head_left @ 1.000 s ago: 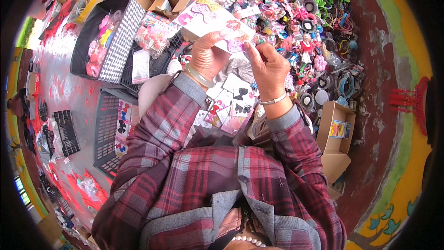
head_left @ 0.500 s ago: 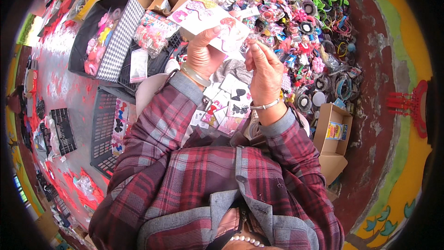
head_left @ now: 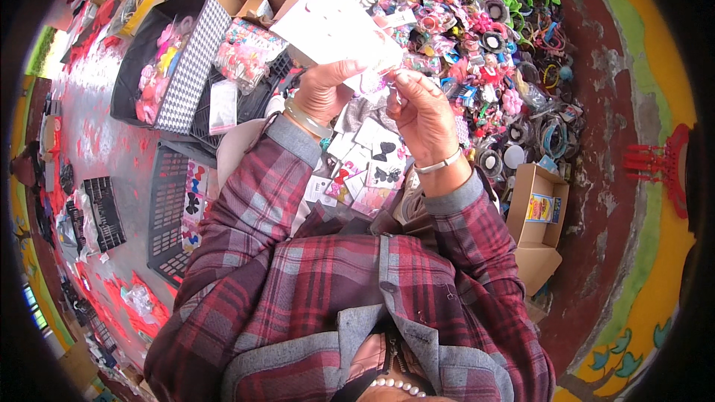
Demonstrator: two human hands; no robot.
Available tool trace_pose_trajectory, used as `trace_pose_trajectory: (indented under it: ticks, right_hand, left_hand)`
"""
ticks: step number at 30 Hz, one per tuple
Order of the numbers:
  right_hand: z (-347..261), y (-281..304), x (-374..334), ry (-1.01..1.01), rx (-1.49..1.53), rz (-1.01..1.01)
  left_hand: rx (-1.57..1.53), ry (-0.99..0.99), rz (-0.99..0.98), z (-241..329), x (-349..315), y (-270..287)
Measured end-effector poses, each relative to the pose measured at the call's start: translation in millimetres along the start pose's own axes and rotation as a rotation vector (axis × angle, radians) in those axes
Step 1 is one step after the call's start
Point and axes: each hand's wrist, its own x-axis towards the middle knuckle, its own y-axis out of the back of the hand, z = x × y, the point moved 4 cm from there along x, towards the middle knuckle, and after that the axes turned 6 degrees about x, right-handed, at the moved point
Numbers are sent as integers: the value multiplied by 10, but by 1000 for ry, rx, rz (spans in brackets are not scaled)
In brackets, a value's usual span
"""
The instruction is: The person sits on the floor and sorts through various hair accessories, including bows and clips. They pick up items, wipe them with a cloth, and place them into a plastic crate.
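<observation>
Toward eleven o'clock from the centre, the left hand grips a white card by its lower edge, thumb on top; the card, washed by glare, reaches twelve o'clock. At one o'clock, the right hand is closed in a pinch at the card's right corner, its contents too small to tell. Bow-decorated cards lie at six o'clock from the hands. Farther out come a patterned box at ten, heaped hair accessories toward two and an open cardboard box at three.

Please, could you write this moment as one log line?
left hand: holds white card; right hand: at card's right end; below hands: bow cards; right side: accessory heap
</observation>
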Motion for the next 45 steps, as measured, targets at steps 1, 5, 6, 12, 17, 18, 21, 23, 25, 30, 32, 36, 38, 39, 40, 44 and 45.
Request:
trace_pose_trajectory:
  ticks: [1,5,6,12,17,18,21,23,25,30,32,36,38,39,40,44,45]
  right_hand:
    - [0,-3,-4,-7,-7,6]
    - [-16,-8,-16,-16,-54,1]
    - [-24,12,-18,-12,-69,-1]
    - [-90,59,-7,155,-303,68]
    - [-77,175,33,49,-128,113]
    - [-75,199,32,22,-117,131]
    - [-116,171,15,14,-149,152]
    - [-143,148,3,44,-181,141]
    - [-157,114,-3,85,-198,113]
    - [-190,132,10,141,-121,115]
    - [-250,167,41,160,-200,122]
    - [-353,213,52,187,-253,114]
    - [-391,208,32,217,-282,110]
    - [-397,225,37,207,-284,102]
    - [-404,254,47,198,-286,93]
    - [-396,287,59,162,-289,90]
    - [-390,280,59,149,-312,81]
  left_hand:
    - [11,48,25,-18,-30,24]
    - [-41,71,116,-118,-71,233]
    - [-124,60,157,-88,-55,199]
    - [-211,35,335,-58,8,317]
    - [299,-88,283,-22,-23,337]
    - [327,-104,266,-21,-10,335]
    - [274,-97,208,10,-23,269]
    - [94,-76,176,23,-32,194]
    - [-58,-33,138,62,2,164]
    - [-218,-85,106,158,43,131]
    - [-202,-73,163,180,72,231]
    - [-32,-50,208,263,78,410]
    - [22,-40,143,292,79,430]
    - [37,-36,153,300,75,399]
    - [52,-32,162,307,66,346]
    - [13,55,171,298,58,315]
    - [2,64,165,302,59,315]
